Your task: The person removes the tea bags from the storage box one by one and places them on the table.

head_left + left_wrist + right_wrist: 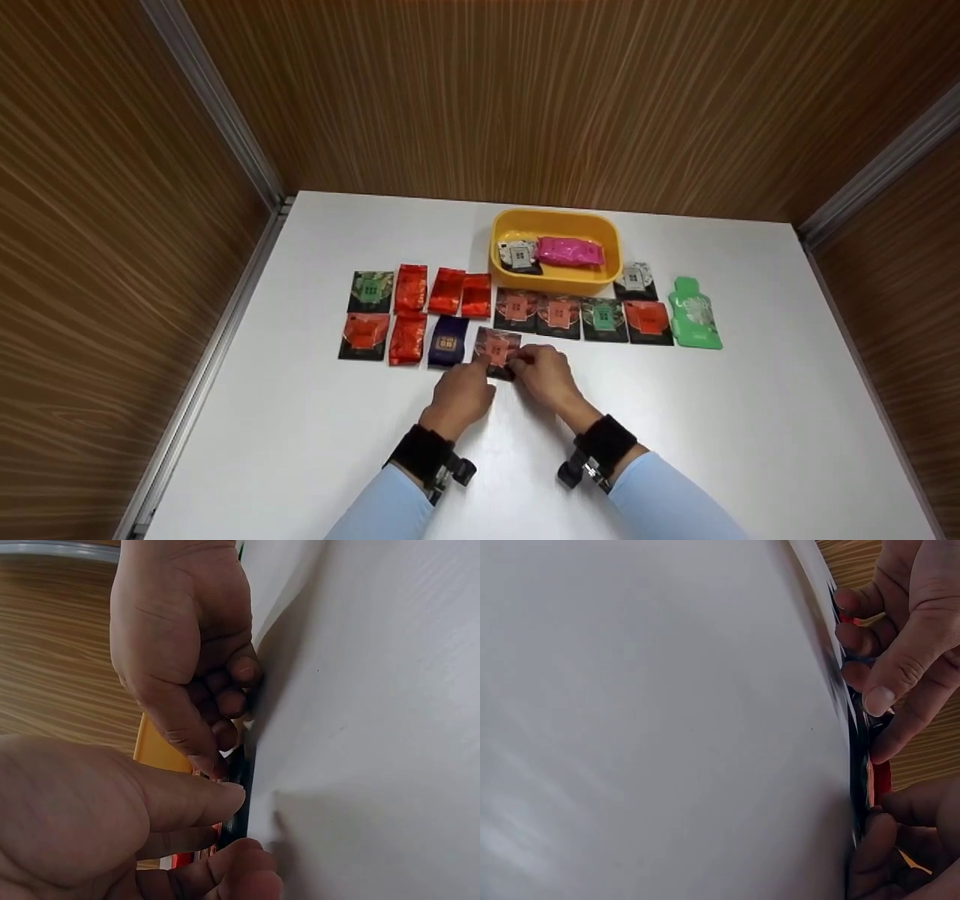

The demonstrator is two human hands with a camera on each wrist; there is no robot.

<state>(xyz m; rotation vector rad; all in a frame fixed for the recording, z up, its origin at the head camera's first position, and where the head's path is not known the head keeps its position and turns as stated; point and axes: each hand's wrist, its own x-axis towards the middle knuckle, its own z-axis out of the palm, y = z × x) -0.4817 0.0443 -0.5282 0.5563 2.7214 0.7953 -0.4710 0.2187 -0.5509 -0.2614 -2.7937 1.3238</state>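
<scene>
A flat square sachet, black with a salmon-red printed panel, lies on the white table between the two hands. My left hand has its thumb and index finger at the sachet's lower left edge and pinches it there. Thumb and fingertips of my right hand pinch its right edge. From the left wrist, the left hand and right hand appear close together, the sachet's dark edge between them. In the right wrist view the right hand grips near the sachet's end. Left of it lies a dark blue packet.
A yellow bin at the back holds a pink packet and a black-and-white sachet. Several red packets and printed sachets lie in rows. A green bottle-shaped pouch ends the right side. Wood-grain walls surround the table.
</scene>
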